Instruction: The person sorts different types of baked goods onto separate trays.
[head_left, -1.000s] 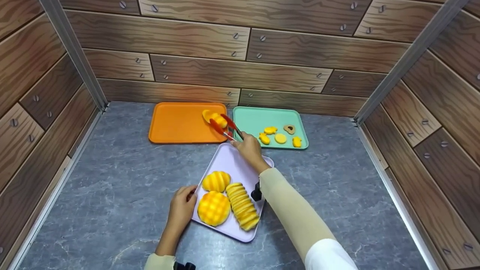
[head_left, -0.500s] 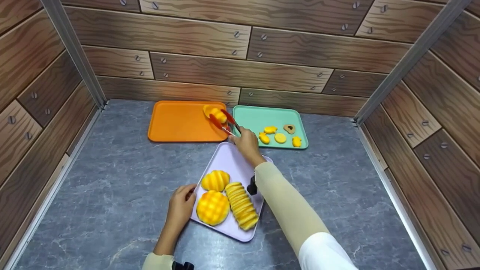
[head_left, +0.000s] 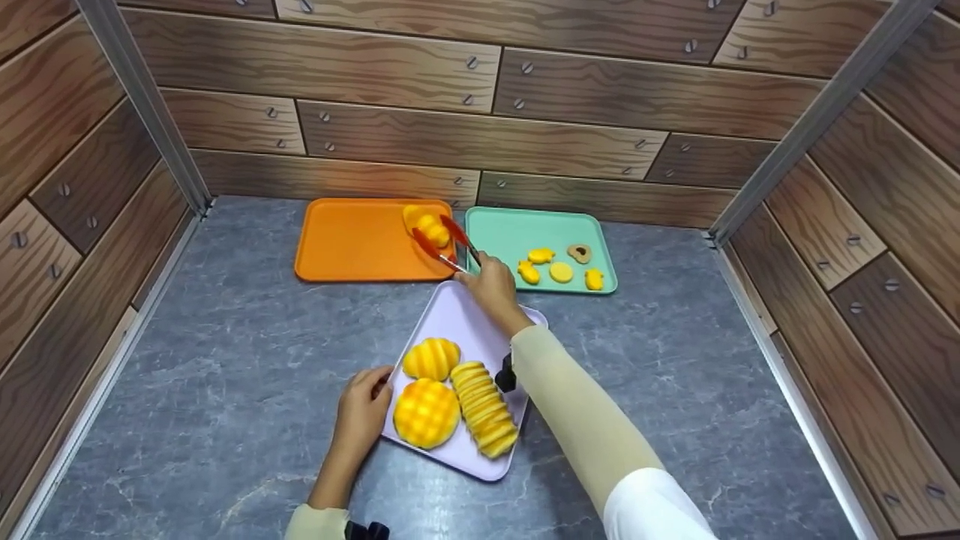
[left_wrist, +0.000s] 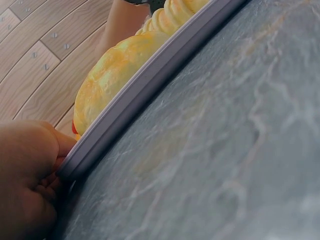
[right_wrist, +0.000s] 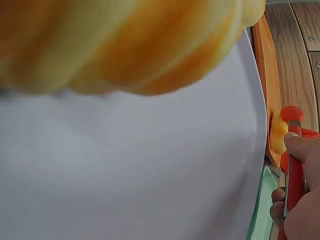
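My right hand (head_left: 491, 289) holds a pair of red-tipped tongs (head_left: 463, 238) over the right end of the orange tray (head_left: 352, 240). Spread apart, the tong tips stand around a small yellow bread (head_left: 432, 229), with another yellow piece (head_left: 411, 216) just behind it. In the right wrist view, thumb and fingers wrap the red tong handle (right_wrist: 296, 175). The left hand (head_left: 365, 405) grips the side of a slanted lilac tray (head_left: 465, 311), its thumb over the rim in the left wrist view. On that tray lie a striped bun (head_left: 432, 359), a round checked bun (head_left: 426, 413) and a long ridged loaf (head_left: 484, 409).
A mint green tray (head_left: 517, 225) at the back right holds several small yellow pieces, including a round one (head_left: 561, 272), and a brown piece with a hole (head_left: 579, 253). Wood-patterned walls (head_left: 405, 127) enclose the grey marbled table (head_left: 247, 360) at back and sides.
The tong tips have shifted slightly left and stand a little wider apart around the small bread. The left hand and the lilac tray have stayed in place.
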